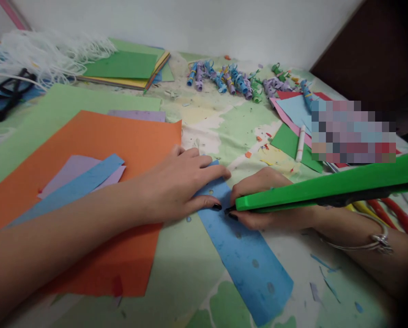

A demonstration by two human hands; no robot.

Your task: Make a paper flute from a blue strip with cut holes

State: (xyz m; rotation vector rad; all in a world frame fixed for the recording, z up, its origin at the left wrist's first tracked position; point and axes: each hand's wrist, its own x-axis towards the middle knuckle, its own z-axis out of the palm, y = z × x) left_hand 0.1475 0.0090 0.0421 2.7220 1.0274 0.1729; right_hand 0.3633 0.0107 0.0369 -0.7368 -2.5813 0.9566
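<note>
The blue paper strip (pixel 245 273) lies under the left hand (pixel 180 187), fingers loosely spread, pinching nothing; the right hand (pixel 258 180) curls behind a green tool (pixel 327 184), how tightly I can't tell; the strip looks light, crease-prone, best pinned flat near its edges; scraps (pixel 313 291) dot the patterned tablecloth (pixel 176 264); pale wall (pixel 207 27) beyond!

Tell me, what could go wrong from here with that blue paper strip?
The left thumb lies close to the end of the green tool by the right hand, so it might get nudged. The near end of the blue paper strip has no hand on it, so the strip could swing or crease if the left hand loosens. Loose paper scraps lie nearby and might get caught underneath.
</note>
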